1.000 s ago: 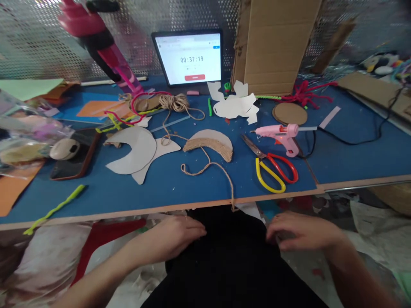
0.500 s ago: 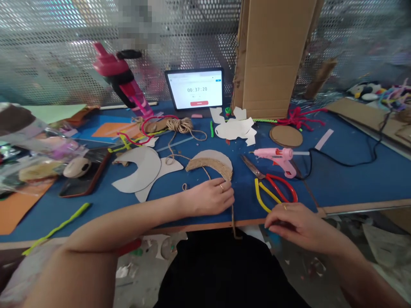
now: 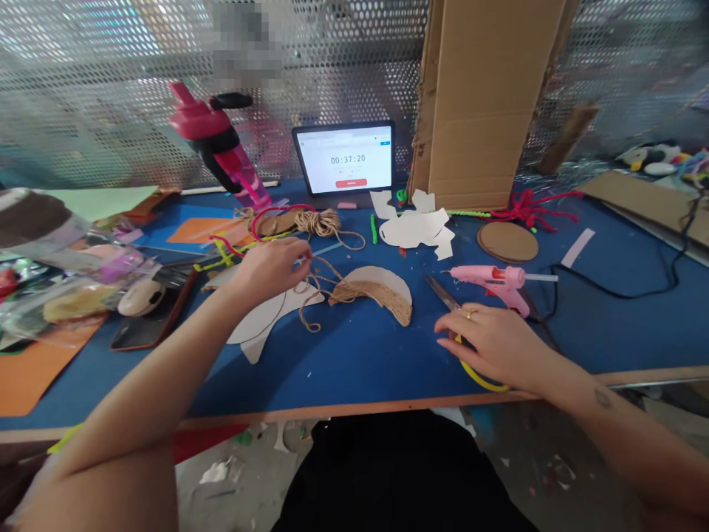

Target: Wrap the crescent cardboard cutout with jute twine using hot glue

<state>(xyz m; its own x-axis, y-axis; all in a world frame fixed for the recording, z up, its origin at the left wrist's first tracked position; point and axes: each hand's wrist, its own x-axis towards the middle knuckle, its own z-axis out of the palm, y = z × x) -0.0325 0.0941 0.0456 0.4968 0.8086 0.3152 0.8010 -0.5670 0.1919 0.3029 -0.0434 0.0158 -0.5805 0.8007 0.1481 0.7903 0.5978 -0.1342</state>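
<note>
My left hand (image 3: 277,264) is closed, fingers pinched, with loose jute twine (image 3: 311,325) trailing from the fingertips. Strands of it run toward a grey crescent cutout (image 3: 382,275), whose lower part is covered in twine rows. White curved card pieces (image 3: 266,314) lie below that hand. My right hand (image 3: 481,336) rests over the handles of the scissors (image 3: 443,292), thumb and forefinger apart. Its palm hides the handles; the blades lie on the table. A yellow pipe cleaner (image 3: 484,382) shows beneath this hand.
A pink glue gun (image 3: 490,279) with a black cord lies right of the scissors. Behind are a twine bundle (image 3: 318,222), white card scraps (image 3: 415,227), cardboard discs (image 3: 507,242), a tablet (image 3: 346,159), a pink bottle (image 3: 221,144) and a tall cardboard sheet (image 3: 481,103).
My left hand has left the twine-covered crescent and moved left and up, bringing the twine's loose end with it. My right hand has risen from the table edge onto the scissors' handles.
</note>
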